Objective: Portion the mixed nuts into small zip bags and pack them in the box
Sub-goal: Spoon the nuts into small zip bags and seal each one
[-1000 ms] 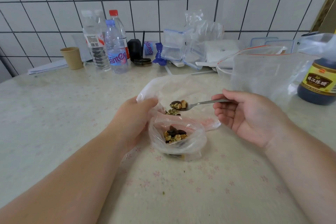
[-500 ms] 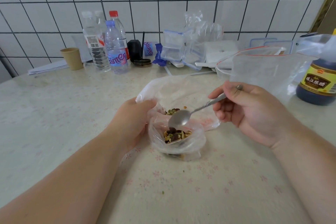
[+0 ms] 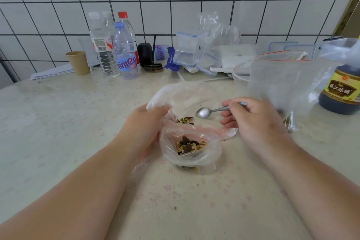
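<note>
Spoon (image 3: 202, 112) lifted out, empty | small bag (image 3: 191, 150): mixed nuts (image 3: 190, 145)

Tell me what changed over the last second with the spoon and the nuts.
The spoon, loaded a second ago, was tipped over the small zip bag and is now empty, drawn back over the big bag. The right hand still grips it; the left hand keeps holding the plastic.

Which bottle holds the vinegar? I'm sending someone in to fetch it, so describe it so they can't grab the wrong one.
Look along the table to its far right edge, beside the big clear zip bag. The vinegar bottle stands there alone, apart from the water bottles grouped at the back left by the tiled wall. It alone holds dark liquid and wears a yellow-and-brown label.
</note>
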Demonstrator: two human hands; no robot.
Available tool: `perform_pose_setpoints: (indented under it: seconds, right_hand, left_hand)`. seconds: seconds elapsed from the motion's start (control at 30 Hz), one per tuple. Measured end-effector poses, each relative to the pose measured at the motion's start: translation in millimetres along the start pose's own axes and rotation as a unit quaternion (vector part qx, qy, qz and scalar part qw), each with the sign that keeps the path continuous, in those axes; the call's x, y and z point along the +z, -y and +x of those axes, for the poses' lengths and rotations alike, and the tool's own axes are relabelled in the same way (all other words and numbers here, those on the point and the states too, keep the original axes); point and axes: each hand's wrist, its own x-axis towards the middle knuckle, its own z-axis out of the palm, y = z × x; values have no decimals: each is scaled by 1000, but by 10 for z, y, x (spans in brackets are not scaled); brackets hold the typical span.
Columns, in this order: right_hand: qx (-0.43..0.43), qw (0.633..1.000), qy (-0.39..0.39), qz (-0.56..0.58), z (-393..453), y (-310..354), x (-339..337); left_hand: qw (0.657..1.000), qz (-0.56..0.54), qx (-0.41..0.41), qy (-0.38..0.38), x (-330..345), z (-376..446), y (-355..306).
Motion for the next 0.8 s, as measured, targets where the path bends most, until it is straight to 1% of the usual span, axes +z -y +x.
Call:
perform_pose_setpoints:
  seconds: [0.13, 0.3, 0.4, 0.53, 0.6, 0.67, 0.8]
  right_hand:
    - [-5, 999, 40, -3, -19, -24, -2]
    - [32, 997, 26, 71, 9, -48, -11]
    - [40, 995, 52, 77, -4, -58, 8]
    - [-19, 994, 104, 27, -65, -30, 1]
    - [-53, 991, 122, -8, -93, 11, -30]
    - [-65, 991, 114, -18, -113, 49, -58]
    - [-22, 999, 15, 34, -102, 104, -124]
  left_hand:
    - [1000, -6, -3, -2, -6, 7, 2]
    - [1000, -11, -4, -4, -13, 26, 13]
    - [1000, -15, 3, -6, -12, 27, 25]
    - [1000, -12, 11, 6, -3, 28, 30]
    - [1000, -27, 4, -4, -17, 42, 39]
    - [999, -48, -1, -7, -40, 68, 53]
    - [998, -57, -3, 4, -48, 74, 62]
